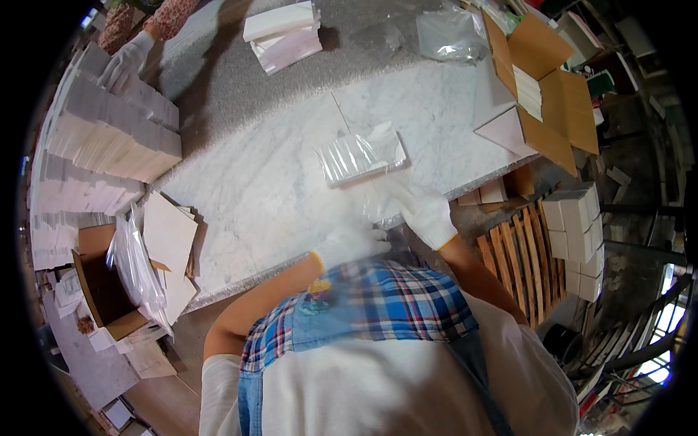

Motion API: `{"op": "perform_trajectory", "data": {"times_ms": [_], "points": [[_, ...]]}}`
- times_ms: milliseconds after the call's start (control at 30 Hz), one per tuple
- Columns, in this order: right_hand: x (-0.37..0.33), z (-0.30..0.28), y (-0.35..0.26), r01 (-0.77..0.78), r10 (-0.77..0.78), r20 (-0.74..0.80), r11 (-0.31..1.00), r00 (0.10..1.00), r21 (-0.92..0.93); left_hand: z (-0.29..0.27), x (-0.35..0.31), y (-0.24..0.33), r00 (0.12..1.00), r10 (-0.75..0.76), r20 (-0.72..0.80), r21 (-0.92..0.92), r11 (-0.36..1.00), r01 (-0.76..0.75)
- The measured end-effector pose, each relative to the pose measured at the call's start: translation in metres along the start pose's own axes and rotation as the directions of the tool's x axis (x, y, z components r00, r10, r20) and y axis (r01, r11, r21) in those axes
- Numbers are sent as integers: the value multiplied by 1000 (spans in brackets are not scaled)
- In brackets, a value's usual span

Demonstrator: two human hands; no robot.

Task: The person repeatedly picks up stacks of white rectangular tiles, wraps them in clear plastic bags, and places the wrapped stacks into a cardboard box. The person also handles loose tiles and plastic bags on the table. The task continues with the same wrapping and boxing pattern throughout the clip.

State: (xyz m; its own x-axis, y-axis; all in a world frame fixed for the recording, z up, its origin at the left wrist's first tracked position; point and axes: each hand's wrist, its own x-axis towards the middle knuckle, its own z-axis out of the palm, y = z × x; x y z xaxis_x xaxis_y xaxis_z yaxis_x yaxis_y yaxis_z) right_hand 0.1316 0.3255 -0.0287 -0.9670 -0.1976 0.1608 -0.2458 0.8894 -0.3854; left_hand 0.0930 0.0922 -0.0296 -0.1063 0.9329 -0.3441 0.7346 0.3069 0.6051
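Observation:
A white pack in shiny clear plastic wrap point(360, 156) lies on the table in front of me. Near the table's front edge, close to my body, my left hand point(350, 245) in a white glove is smeared by motion, its fingers pointing right. My right hand point(427, 213), gloved the same way with a yellow cuff edge, reaches forward and left just below the pack. Its fingertips are blurred too. Between the hands is a hazy patch of what looks like clear plastic film point(374, 207); whether either hand grips it cannot be made out.
Tall stacks of white sheets point(109, 138) stand at the left, where another person's gloved hand point(131, 62) rests. Further back lie a white stack point(283, 33) and clear plastic bags point(451, 35). An open carton point(556, 109) is at the right, another point(109, 291) at lower left.

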Motion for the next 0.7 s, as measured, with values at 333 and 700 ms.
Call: {"op": "perform_trajectory", "data": {"times_ms": [333, 700], "points": [[15, -23, -3, -6, 34, 198, 990, 980, -139, -14, -17, -10, 990, 141, 23, -723, 686, -81], [21, -23, 18, 45, -24, 377, 998, 926, -49, -277, -39, -123, 290, -337, -896, -124, 816, 565]]}}
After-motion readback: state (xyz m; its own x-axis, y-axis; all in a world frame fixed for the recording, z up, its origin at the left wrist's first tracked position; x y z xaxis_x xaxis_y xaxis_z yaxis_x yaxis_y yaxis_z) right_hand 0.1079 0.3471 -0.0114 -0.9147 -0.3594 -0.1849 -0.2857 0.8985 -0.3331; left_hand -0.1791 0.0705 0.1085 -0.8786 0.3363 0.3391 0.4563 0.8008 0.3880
